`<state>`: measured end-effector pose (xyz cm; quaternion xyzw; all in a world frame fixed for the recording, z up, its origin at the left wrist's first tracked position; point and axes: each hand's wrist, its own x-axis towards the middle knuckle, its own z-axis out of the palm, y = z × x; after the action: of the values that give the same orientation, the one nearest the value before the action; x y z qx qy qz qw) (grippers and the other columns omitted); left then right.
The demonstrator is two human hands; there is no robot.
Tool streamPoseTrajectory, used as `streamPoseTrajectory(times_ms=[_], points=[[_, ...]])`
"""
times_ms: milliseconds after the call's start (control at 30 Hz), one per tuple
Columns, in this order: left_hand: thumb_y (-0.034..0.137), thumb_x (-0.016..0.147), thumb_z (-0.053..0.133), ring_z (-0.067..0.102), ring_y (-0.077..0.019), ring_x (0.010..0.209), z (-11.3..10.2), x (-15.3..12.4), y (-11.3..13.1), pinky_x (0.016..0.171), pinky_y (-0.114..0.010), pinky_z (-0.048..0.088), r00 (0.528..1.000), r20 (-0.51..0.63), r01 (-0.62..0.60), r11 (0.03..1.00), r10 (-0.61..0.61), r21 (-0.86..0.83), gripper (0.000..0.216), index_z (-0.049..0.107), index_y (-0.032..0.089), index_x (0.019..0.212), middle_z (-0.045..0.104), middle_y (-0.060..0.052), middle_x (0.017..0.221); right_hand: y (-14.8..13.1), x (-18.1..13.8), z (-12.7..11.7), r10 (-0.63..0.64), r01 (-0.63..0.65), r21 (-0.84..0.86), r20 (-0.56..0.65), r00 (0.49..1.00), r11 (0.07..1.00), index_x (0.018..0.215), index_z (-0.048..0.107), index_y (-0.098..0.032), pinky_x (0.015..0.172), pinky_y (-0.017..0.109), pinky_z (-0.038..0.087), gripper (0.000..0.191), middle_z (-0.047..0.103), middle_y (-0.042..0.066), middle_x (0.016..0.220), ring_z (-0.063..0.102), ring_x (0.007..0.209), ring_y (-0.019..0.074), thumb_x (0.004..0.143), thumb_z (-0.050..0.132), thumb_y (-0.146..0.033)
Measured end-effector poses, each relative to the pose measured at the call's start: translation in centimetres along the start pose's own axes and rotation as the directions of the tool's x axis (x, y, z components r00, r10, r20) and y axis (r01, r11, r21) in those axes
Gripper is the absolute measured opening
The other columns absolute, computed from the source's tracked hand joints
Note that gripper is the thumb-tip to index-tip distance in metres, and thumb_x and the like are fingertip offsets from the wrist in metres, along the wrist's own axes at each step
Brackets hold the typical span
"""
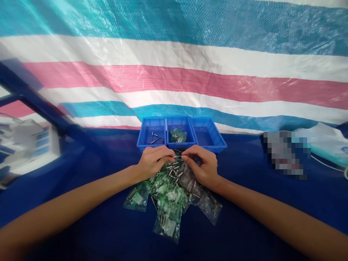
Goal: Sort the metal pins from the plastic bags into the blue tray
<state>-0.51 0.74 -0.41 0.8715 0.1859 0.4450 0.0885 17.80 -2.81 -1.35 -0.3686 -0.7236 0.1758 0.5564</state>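
Note:
My left hand and my right hand meet over a heap of small clear plastic bags holding metal pins and green and white parts. Both hands are closed in a pinch, fingertips almost touching, on what looks like one small bag or pin at the top of the heap. Loose metal pins lie just under the fingers. Three blue trays stand side by side right behind the hands: the left tray holds a few pins, the middle tray holds green-tinted bags, the right tray looks bare.
A dark blue cloth covers the table. A striped blue, white and pink tarp hangs behind the trays. A white device stands at the far left, behind a blue frame bar. A blurred-out item and a white and teal object lie at right.

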Motion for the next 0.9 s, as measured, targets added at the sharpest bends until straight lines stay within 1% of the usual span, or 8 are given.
streamPoseTrajectory(times_ms=[333,467,733,900], points=[[0.02,0.087,0.052,0.055,-0.0082,0.055,-0.07,0.01,0.06,0.051,-0.018,0.042,1.0,0.014,0.007,1.0,-0.007,-0.003,0.013,0.06,0.013,0.08,0.063,-0.002,0.065,0.14,0.01,0.09,0.039,-0.039,0.018,-0.003,0.999,0.999,0.075,0.06,-0.018,0.052,0.024,0.043,0.007,0.056,-0.002,0.061,0.052,0.055,0.0109,0.081,0.059,-0.021],[0.021,0.088,0.051,0.055,-0.0084,0.056,-0.18,0.09,0.21,0.051,-0.018,0.041,1.0,0.031,-0.005,1.0,0.004,0.021,0.015,0.059,0.013,0.08,0.063,-0.002,0.066,0.23,-0.03,0.07,0.016,-0.016,0.013,0.001,1.0,1.0,0.075,0.06,-0.018,0.052,0.024,0.042,0.007,0.056,-0.002,0.061,0.051,0.054,0.0105,0.081,0.058,-0.02],[0.023,0.089,0.049,0.056,-0.0089,0.058,-0.21,0.16,0.26,0.052,-0.019,0.041,0.999,0.043,-0.024,1.0,0.023,0.009,0.015,0.058,0.013,0.082,0.063,-0.002,0.067,0.16,-0.11,0.04,-0.025,0.024,-0.008,-0.008,1.0,1.0,0.076,0.06,-0.018,0.052,0.024,0.042,0.006,0.057,-0.002,0.061,0.051,0.055,0.0103,0.081,0.057,-0.018],[0.024,0.089,0.049,0.057,-0.009,0.058,-0.23,0.21,0.3,0.052,-0.019,0.041,0.999,0.046,-0.018,1.0,0.018,-0.005,0.016,0.058,0.013,0.081,0.063,-0.002,0.067,0.17,-0.09,0.05,-0.014,0.014,-0.002,-0.009,1.0,1.0,0.077,0.06,-0.018,0.051,0.024,0.042,0.006,0.057,-0.002,0.061,0.051,0.055,0.0104,0.081,0.057,-0.018]])
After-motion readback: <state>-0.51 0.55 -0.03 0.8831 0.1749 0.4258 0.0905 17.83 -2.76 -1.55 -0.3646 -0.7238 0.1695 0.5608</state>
